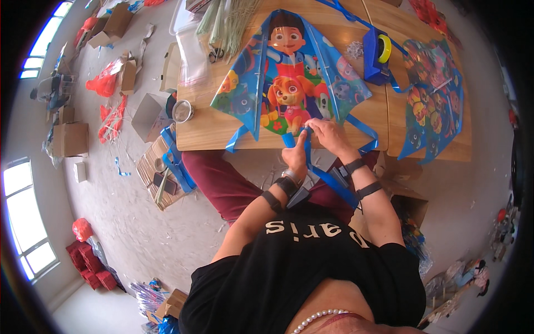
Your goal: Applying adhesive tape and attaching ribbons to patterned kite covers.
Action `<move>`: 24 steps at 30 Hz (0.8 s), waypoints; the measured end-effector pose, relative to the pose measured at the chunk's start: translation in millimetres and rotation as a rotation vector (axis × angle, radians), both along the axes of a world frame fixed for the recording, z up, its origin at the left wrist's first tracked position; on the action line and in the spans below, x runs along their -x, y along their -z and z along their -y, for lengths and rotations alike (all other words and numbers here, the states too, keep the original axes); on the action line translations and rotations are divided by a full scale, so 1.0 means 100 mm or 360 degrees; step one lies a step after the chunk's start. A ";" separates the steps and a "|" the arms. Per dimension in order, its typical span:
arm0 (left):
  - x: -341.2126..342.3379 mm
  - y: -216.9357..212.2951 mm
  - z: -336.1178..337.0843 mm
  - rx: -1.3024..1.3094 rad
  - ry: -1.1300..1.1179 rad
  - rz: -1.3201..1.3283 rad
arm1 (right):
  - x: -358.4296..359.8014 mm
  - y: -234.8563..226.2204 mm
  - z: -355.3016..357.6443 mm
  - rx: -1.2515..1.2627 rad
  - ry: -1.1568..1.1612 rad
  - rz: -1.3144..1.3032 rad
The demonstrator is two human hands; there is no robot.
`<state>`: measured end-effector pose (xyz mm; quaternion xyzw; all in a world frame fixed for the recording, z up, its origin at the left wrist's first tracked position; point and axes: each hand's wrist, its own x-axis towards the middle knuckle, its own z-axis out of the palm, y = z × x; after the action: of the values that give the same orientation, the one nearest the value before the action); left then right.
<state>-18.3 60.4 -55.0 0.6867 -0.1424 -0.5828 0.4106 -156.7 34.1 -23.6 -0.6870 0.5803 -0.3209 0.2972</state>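
A blue kite printed with cartoon figures lies on the wooden table, its lower edge toward me. At that edge, my left hand is closed on a blue ribbon, thumb raised. The fingertips of my right hand pinch together at the ribbon's upper end, right beside the left thumb; the exact spot they grip is partly hidden. From my hands the ribbon hangs down over my lap. Two more blue tails, a left one and a right one, trail from the kite's sides.
A second printed kite lies on the table's right part. Between the kites stands a blue tape dispenser with yellow tape. A round container sits at the left table edge, and pale thin sticks lie behind. Cardboard boxes stand on the floor.
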 end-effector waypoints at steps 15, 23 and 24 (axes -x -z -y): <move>-0.01 0.10 -0.01 -0.0041 0.0022 -0.0016 | -0.19 0.03 0.22 0.0147 0.0431 -0.0364; -0.06 0.02 -0.01 -0.0012 0.0041 -0.0042 | -0.34 0.06 0.20 0.0184 0.0596 -0.0580; -0.09 0.03 -0.02 0.0000 0.0047 -0.0038 | -0.37 0.05 0.20 0.0195 0.0592 -0.0577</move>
<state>-9.1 62.1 -57.6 0.6775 -0.1475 -0.5971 0.4034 -119.9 14.3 -28.5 -0.6315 0.7198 -0.2762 0.0821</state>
